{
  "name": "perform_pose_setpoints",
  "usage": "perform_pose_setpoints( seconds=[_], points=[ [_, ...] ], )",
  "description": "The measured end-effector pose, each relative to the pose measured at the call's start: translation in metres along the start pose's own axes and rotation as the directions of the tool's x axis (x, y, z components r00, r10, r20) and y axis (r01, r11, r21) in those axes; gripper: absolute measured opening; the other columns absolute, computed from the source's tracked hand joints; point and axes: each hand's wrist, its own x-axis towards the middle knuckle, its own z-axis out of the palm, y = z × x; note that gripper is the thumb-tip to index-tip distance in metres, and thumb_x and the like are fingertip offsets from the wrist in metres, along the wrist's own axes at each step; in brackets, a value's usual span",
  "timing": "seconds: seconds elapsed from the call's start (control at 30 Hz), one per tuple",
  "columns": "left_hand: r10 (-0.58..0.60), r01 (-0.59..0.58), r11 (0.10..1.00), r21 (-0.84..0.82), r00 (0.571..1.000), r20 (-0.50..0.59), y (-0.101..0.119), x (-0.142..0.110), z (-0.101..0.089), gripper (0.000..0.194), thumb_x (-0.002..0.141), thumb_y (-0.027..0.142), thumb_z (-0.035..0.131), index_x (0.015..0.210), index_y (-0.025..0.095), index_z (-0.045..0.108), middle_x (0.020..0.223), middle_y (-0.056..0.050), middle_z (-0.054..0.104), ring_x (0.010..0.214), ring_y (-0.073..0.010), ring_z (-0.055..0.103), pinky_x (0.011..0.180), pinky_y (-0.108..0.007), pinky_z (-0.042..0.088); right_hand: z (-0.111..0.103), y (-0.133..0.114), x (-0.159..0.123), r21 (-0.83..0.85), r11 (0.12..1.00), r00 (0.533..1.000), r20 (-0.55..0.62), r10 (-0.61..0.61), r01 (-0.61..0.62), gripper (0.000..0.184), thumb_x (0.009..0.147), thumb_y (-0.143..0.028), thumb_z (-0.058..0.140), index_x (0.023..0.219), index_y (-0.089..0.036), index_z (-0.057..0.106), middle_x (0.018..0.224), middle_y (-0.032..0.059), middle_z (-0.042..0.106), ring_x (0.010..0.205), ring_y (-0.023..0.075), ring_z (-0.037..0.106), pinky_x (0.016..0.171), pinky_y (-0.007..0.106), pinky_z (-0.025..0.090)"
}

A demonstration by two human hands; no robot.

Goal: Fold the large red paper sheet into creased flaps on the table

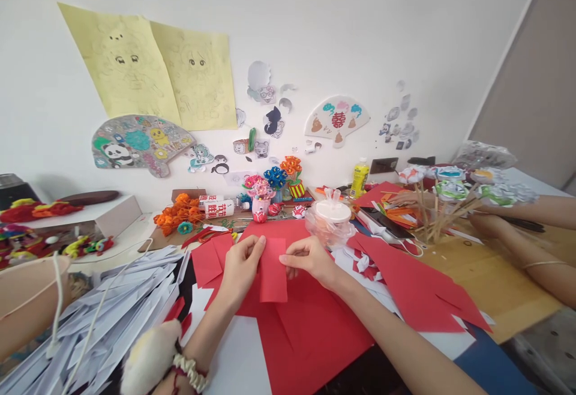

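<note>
Between my two hands a small rectangle of red paper is held up above the table. My left hand pinches its upper left edge between thumb and fingers. On the opposite edge, my right hand grips it the same way, with some fingertips behind the sheet. Below lies a large red paper sheet, partly covering white paper. Smaller red pieces rest just left of my left hand, close to scissors with yellow handles.
A heap of folded white paper strips spreads at left. A lidded plastic container stands beyond my right hand. Bead flowers line the wall. At right, a co-worker's arms reach in behind paper flowers on sticks.
</note>
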Motion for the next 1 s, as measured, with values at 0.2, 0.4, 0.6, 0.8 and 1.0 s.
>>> perform_pose_setpoints(
  seconds=[0.2, 0.4, 0.6, 0.8, 1.0],
  points=[
    [0.026, -0.024, 0.998, 0.057, 0.998, -0.051, 0.0005, 0.0008, 0.0006, 0.033, 0.081, 0.041, 0.042, 0.056, 0.02, 0.035, 0.055, 0.006, 0.034, 0.052, -0.0099, 0.033, 0.049, -0.022, 0.027, -0.0006, -0.0017, -0.0009, 0.003, 1.0, 0.999, 0.028, 0.021, -0.022, 0.028, 0.063, -0.039, 0.072, 0.059, -0.013, 0.064, 0.053, 0.0009, 0.062, 0.045, 0.0111, 0.054, 0.046, 0.023, 0.043],
    [0.027, -0.02, 0.996, 0.092, 0.997, -0.073, 0.0022, 0.0007, 0.0006, 0.033, 0.081, 0.041, 0.041, 0.056, 0.02, 0.037, 0.055, 0.005, 0.035, 0.053, -0.0108, 0.033, 0.05, -0.022, 0.026, -0.0015, 0.0009, -0.0005, 0.0, 1.0, 0.999, 0.045, 0.019, -0.019, 0.027, 0.063, -0.038, 0.072, 0.06, -0.013, 0.065, 0.053, 0.0006, 0.062, 0.044, 0.0112, 0.054, 0.045, 0.023, 0.042],
    [0.019, -0.006, 0.992, 0.123, 0.995, -0.102, 0.0022, -0.0001, -0.0005, 0.041, 0.082, 0.048, 0.04, 0.053, 0.02, 0.033, 0.049, 0.006, 0.033, 0.05, -0.0105, 0.031, 0.049, -0.023, 0.024, -0.0016, 0.0013, -0.0003, -0.006, 1.0, 1.0, 0.02, 0.021, -0.021, 0.03, 0.061, -0.042, 0.073, 0.059, -0.014, 0.064, 0.053, 0.0002, 0.061, 0.045, 0.0115, 0.054, 0.047, 0.024, 0.042],
    [0.01, -0.012, 0.994, 0.104, 1.0, 0.013, 0.0058, -0.0036, 0.0031, 0.046, 0.078, 0.058, 0.042, 0.053, 0.02, 0.035, 0.05, 0.005, 0.033, 0.049, -0.01, 0.031, 0.047, -0.023, 0.023, -0.0018, -0.0013, -0.0004, -0.041, 0.999, 0.999, -0.029, -0.023, 0.022, 0.029, 0.064, -0.041, 0.071, 0.057, -0.014, 0.062, 0.05, -0.0005, 0.059, 0.043, 0.0105, 0.052, 0.045, 0.023, 0.04],
    [0.044, -0.033, 0.984, 0.172, 0.997, -0.064, 0.0087, -0.003, 0.0039, 0.047, 0.078, 0.055, 0.045, 0.048, 0.019, 0.035, 0.046, 0.005, 0.034, 0.047, -0.0094, 0.031, 0.046, -0.023, 0.022, -0.0009, -0.0027, -0.0007, -0.059, 0.998, 0.999, -0.031, -0.035, 0.033, 0.031, 0.064, -0.043, 0.071, 0.058, -0.015, 0.062, 0.05, -0.0006, 0.059, 0.043, 0.0112, 0.053, 0.046, 0.023, 0.043]
  ],
)
